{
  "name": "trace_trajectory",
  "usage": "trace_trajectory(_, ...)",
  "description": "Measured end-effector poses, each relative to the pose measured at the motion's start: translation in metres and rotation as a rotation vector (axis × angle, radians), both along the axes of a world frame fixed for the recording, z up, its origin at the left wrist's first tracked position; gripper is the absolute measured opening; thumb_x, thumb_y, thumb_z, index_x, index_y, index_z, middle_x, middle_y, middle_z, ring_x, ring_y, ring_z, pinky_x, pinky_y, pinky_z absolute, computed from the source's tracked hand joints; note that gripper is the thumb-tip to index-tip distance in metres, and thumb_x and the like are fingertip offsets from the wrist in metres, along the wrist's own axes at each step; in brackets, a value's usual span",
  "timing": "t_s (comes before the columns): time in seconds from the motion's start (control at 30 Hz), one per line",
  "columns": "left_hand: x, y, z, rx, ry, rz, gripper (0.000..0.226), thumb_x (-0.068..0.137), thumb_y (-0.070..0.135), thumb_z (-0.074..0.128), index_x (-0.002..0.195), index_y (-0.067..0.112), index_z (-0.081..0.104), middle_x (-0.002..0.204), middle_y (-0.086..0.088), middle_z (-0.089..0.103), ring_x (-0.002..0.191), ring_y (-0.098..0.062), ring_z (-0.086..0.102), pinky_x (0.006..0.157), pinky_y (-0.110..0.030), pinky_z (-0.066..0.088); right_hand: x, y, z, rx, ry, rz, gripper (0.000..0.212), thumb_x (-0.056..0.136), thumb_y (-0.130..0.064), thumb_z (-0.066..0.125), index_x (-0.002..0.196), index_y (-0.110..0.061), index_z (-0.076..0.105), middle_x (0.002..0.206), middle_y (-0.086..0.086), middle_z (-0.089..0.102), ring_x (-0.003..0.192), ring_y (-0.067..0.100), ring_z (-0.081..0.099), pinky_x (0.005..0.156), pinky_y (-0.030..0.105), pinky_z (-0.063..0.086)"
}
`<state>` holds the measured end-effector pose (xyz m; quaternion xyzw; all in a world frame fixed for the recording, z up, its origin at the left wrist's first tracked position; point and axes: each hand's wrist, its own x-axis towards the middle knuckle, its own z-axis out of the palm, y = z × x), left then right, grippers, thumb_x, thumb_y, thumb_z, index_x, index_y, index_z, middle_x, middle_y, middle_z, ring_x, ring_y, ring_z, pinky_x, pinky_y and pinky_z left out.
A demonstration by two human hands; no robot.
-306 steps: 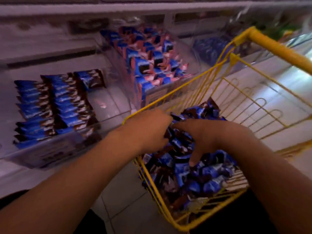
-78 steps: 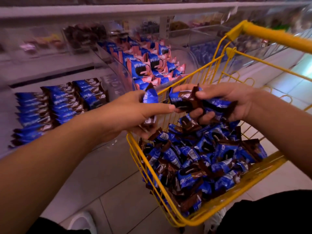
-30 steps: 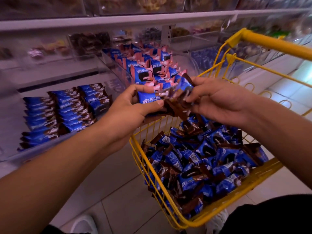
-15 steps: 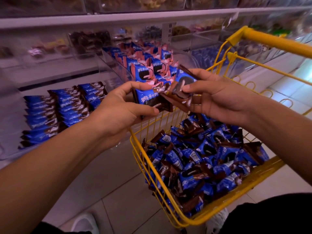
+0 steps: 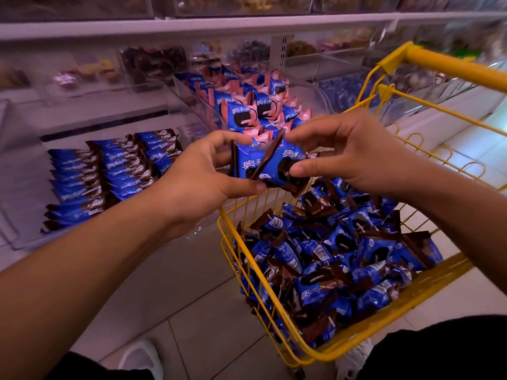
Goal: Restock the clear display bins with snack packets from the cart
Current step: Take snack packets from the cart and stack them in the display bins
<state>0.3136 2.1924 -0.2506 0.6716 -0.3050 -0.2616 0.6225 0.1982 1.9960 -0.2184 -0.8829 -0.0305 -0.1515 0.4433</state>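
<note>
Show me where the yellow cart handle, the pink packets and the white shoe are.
yellow cart handle (image 5: 455,67), head view, middle of bar
pink packets (image 5: 241,116), head view, front packet's face
white shoe (image 5: 142,360), head view, toe

I read white Chinese characters, 奥利奥, on the blue packet (image 5: 285,165) pinched between my hands. The same 奥利奥 stands on the blue-and-pink packets (image 5: 241,116) in the clear bin behind. Barcodes on the cart's packets (image 5: 318,253) are too small to read.
</note>
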Motion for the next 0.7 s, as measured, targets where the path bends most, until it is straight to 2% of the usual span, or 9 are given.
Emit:
trace_trajectory(0.07, 0.001, 0.002, 0.001, 0.013, -0.023, -0.024, 0.065, 0.065, -0.013, 0.078, 0.118, 0.021, 0.060, 0.102, 0.003, 0.076, 0.097, -0.015, 0.072, 0.083, -0.032, 0.060, 0.002, 0.001, 0.001, -0.111, -0.028, 0.018, 0.040, 0.071, -0.029, 0.078, 0.110, -0.032, 0.068, 0.111, 0.002, 0.062, 0.090, 0.014, 0.062, 0.075, 0.028, 0.056)
trace_trajectory(0.13, 0.003, 0.004, 0.002, 0.014, -0.012, -0.069, 0.067, 0.067, -0.020, 0.073, 0.120, 0.021, 0.060, 0.106, 0.001, 0.075, 0.102, -0.015, 0.071, 0.087, -0.034, 0.058, 0.004, 0.002, 0.001, -0.180, -0.034, 0.040, 0.039, 0.076, -0.032, 0.075, 0.114, -0.035, 0.066, 0.122, 0.005, 0.054, 0.098, 0.013, 0.061, 0.073, 0.026, 0.054)
trace_trajectory(0.27, 0.003, 0.011, 0.005, 0.014, 0.003, -0.134, 0.074, 0.069, -0.031, 0.060, 0.125, 0.017, 0.057, 0.114, -0.003, 0.073, 0.108, -0.019, 0.069, 0.086, -0.036, 0.059, 0.007, 0.008, -0.003, -0.225, 0.027, 0.092, 0.042, 0.082, -0.039, 0.070, 0.124, -0.037, 0.061, 0.140, -0.004, 0.048, 0.130, 0.006, 0.049, 0.087, 0.028, 0.055)
trace_trajectory(0.37, 0.002, 0.016, 0.011, 0.014, 0.044, -0.156, 0.084, 0.063, -0.036, 0.051, 0.131, 0.012, 0.052, 0.116, -0.005, 0.072, 0.108, -0.022, 0.069, 0.079, -0.035, 0.058, 0.009, 0.010, -0.008, -0.081, 0.130, 0.160, 0.061, 0.081, -0.033, 0.072, 0.137, -0.025, 0.049, 0.139, -0.010, 0.054, 0.135, 0.003, 0.047, 0.105, 0.033, 0.049)
trace_trajectory(0.43, -0.002, 0.019, 0.015, 0.008, 0.098, -0.160, 0.090, 0.047, -0.028, 0.050, 0.131, 0.005, 0.052, 0.121, -0.011, 0.069, 0.112, -0.024, 0.067, 0.091, -0.042, 0.054, 0.011, 0.012, -0.010, -0.030, 0.170, 0.175, 0.068, 0.078, -0.031, 0.074, 0.140, -0.021, 0.047, 0.136, -0.013, 0.057, 0.131, -0.003, 0.049, 0.104, 0.023, 0.047)
trace_trajectory(0.5, -0.006, 0.022, 0.018, 0.002, 0.159, -0.144, 0.089, 0.040, -0.018, 0.043, 0.125, 0.001, 0.055, 0.123, -0.018, 0.066, 0.113, -0.026, 0.066, 0.100, -0.044, 0.047, 0.012, 0.015, -0.009, -0.019, 0.182, 0.183, 0.058, 0.077, -0.029, 0.076, 0.131, -0.021, 0.056, 0.125, -0.016, 0.066, 0.121, -0.004, 0.058, 0.097, 0.016, 0.048)
trace_trajectory(0.57, -0.009, 0.023, 0.020, 0.027, 0.180, -0.137, 0.080, 0.046, -0.022, 0.043, 0.122, -0.001, 0.057, 0.124, -0.023, 0.064, 0.114, -0.031, 0.064, 0.088, -0.037, 0.049, 0.014, 0.021, -0.005, -0.013, 0.188, 0.191, 0.049, 0.076, -0.027, 0.077, 0.122, -0.021, 0.063, 0.119, -0.014, 0.070, 0.113, 0.002, 0.065, 0.093, 0.015, 0.049)
trace_trajectory(0.63, -0.008, 0.025, 0.020, 0.054, 0.170, -0.105, 0.070, 0.059, -0.029, 0.038, 0.120, 0.000, 0.057, 0.124, -0.026, 0.062, 0.114, -0.036, 0.062, 0.067, -0.027, 0.050, 0.018, 0.028, -0.003, -0.036, 0.201, 0.198, 0.049, 0.075, -0.028, 0.081, 0.119, -0.015, 0.066, 0.117, 0.001, 0.072, 0.110, 0.019, 0.068, 0.093, 0.029, 0.054)
trace_trajectory(0.7, -0.001, 0.030, 0.020, 0.035, 0.210, -0.038, 0.067, 0.065, -0.030, 0.033, 0.118, 0.006, 0.056, 0.123, -0.025, 0.062, 0.109, -0.037, 0.064, 0.061, -0.030, 0.050, 0.026, 0.036, 0.000, -0.059, 0.225, 0.223, 0.047, 0.071, -0.030, 0.082, 0.112, -0.011, 0.068, 0.107, 0.013, 0.073, 0.098, 0.027, 0.070, 0.090, 0.036, 0.054)
